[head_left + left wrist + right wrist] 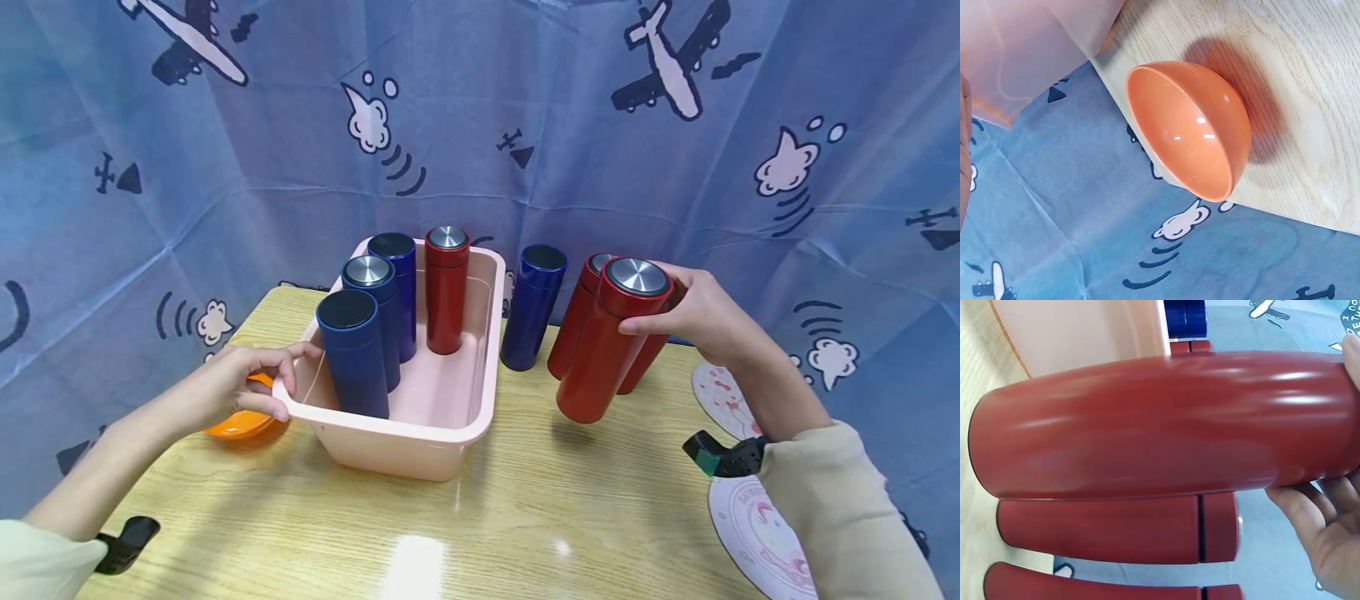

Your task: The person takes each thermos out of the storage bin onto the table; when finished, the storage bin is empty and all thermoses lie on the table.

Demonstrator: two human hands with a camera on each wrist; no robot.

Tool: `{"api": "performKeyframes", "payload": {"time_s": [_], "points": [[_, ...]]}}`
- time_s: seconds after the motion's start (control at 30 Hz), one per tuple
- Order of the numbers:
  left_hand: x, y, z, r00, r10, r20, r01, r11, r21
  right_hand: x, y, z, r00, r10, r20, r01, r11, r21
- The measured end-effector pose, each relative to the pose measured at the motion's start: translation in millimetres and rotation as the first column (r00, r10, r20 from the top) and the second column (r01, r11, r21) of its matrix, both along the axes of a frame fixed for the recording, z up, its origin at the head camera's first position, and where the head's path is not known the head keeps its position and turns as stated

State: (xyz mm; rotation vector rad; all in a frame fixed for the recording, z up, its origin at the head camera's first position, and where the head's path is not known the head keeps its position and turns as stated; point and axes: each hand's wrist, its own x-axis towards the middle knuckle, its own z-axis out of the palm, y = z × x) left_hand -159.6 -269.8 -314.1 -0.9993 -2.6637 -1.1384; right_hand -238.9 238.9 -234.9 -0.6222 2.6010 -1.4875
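My left hand [251,383] pinches the near-left rim corner of a pale pink bin [420,467]. Inside the bin stand a red thermos [446,300] and three blue thermoses, the nearest a matte blue thermos [352,358] with a dark lid. In my right hand [690,312] is another red thermos [607,350] with a silver lid, gripped near its top. Slightly tilted, it hangs over the table with a shadow below; it fills much of the right wrist view [1160,425]. Behind it stand more red thermoses, one left [573,325] and one right [643,367], partly hidden.
A glossy blue thermos [532,308] stands right of the bin. An orange bowl [1194,131] sits left of the bin, under my left hand in the head view. Round printed mats [757,525] lie at the table's right edge. A blue patterned curtain [465,108] hangs behind.
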Motion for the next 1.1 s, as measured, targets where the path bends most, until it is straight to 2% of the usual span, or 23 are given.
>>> {"api": "performKeyframes", "payload": {"time_s": [0.27, 0.6, 0.7, 0.83, 0.97, 1.1], "points": [[0.0, -1.0, -1.1, 1.0, 0.024, 0.01, -0.024, 1.0, -0.015, -4.3, -8, -11.9, 0.99, 0.045, 0.137, -0.036, 0.997, -0.065], [0.4, -0.8, -0.6, 0.999, 0.017, 0.03, -0.017, 1.0, 0.0, -7.2, -17, -28.1, 0.958, 0.121, 0.258, -0.073, 0.98, -0.187], [0.6, -1.2, 0.0, 0.999, 0.022, 0.034, -0.022, 1.0, -0.004, -8.2, -20, -31.8, 0.949, 0.137, 0.283, -0.078, 0.975, -0.21], [0.6, -1.0, -0.2, 0.999, 0.023, 0.035, -0.024, 1.0, 0.001, -10.3, -22, -38.5, 0.933, 0.187, 0.306, -0.099, 0.954, -0.282], [0.1, -0.3, -0.7, 0.999, 0.021, 0.039, -0.021, 1.0, 0.009, -12.5, -24, -44.1, 0.92, 0.242, 0.309, -0.131, 0.932, -0.339], [0.0, -0.8, -0.5, 0.999, 0.007, 0.046, -0.008, 1.0, 0.022, -15.3, -27, -47.6, 0.912, 0.269, 0.311, -0.148, 0.921, -0.361]]}}
